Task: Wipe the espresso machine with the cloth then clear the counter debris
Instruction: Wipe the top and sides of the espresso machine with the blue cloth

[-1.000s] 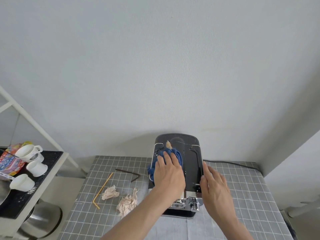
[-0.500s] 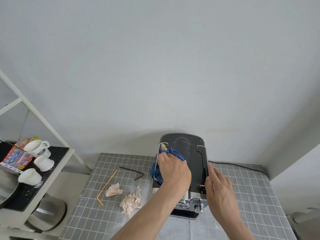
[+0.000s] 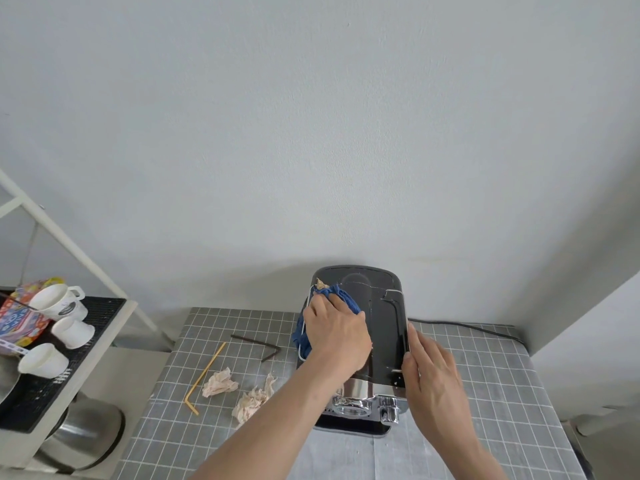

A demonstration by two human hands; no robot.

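Cloth (image 3: pixel 341 301) pressed on machine (image 3: pixel 381 327) top by left hand (image 3: pixel 337 336), gripping it; right hand (image 3: pixel 433 372), flat, steadies machine side.

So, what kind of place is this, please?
Probably a small home coffee corner or kitchenette: an espresso machine stands on a grid-patterned counter against a plain wall, with white cups on a side shelf.
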